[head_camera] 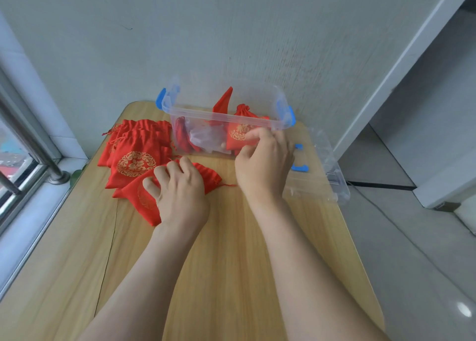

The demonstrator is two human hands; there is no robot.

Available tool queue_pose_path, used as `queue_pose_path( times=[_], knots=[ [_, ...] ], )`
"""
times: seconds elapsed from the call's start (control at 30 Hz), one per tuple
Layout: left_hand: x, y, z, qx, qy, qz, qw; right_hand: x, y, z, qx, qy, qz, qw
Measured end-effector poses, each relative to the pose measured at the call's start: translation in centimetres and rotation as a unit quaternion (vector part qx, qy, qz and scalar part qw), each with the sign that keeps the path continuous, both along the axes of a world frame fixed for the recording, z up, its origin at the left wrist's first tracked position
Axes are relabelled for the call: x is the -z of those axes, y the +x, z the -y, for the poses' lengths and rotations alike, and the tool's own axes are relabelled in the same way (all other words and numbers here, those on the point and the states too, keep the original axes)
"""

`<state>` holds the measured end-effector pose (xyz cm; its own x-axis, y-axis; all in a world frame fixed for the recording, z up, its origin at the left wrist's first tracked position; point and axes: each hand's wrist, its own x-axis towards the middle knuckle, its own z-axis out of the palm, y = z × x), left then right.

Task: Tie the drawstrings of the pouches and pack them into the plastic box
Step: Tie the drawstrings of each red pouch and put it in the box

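Note:
A flat red pouch (pixel 136 194) with gold print lies on the wooden table (pixel 226 250). My left hand (pixel 180 188) lies over it, its bent fingers gripping the gathered top edge. A loose drawstring end (pixel 228 185) trails right of it. A pile of several more red pouches (pixel 134 147) sits behind on the left. The clear plastic box (pixel 221 120) with blue latches stands at the table's back and holds several pouches, one tied pouch (pixel 240 124) at its front right. My right hand (pixel 262 160) hovers before the box's front wall, fingers loosely curled, nothing seen in it.
The box's clear lid (pixel 319 181) with blue clips lies to the right, hanging over the table edge. A window frame and metal rail (pixel 31 145) run along the left. The wall stands directly behind the box.

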<state>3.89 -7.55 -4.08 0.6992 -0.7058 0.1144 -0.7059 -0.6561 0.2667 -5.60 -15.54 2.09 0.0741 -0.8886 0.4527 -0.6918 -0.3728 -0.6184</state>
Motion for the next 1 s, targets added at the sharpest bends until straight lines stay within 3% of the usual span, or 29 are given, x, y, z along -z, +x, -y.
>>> queue_pose_path(
  times=[0.27,0.37,0.47,0.57,0.7,0.87,1.0],
  knots=[
    [-1.0,-0.5,-0.6,-0.012,-0.019,-0.016,1.000,1.5,-2.8,-3.5,-0.021,0.251,0.016,0.968],
    [-1.3,-1.0,-0.6,0.015,-0.076,-0.029,0.997,1.9,-3.9,-4.1,-0.030,0.301,0.040,0.952],
    [-2.2,-1.9,-0.6,0.041,-0.177,-0.103,0.978,2.3,-4.6,-4.3,-0.045,0.335,0.074,0.938],
    [-3.2,-2.6,-0.4,0.045,-0.249,-0.259,0.932,2.6,-4.6,-4.8,-0.072,0.370,0.160,0.912],
    [-4.0,-3.1,0.1,0.054,-0.289,-0.450,0.843,2.4,-4.3,-4.4,-0.088,0.354,0.281,0.888],
    [-4.8,-3.1,0.6,0.086,-0.298,-0.537,0.784,1.4,-4.3,-3.5,-0.123,0.280,0.327,0.894],
    [-4.6,-2.6,1.4,0.030,-0.374,-0.600,0.707,1.0,-4.4,-3.2,-0.099,0.272,0.345,0.893]
  ],
)
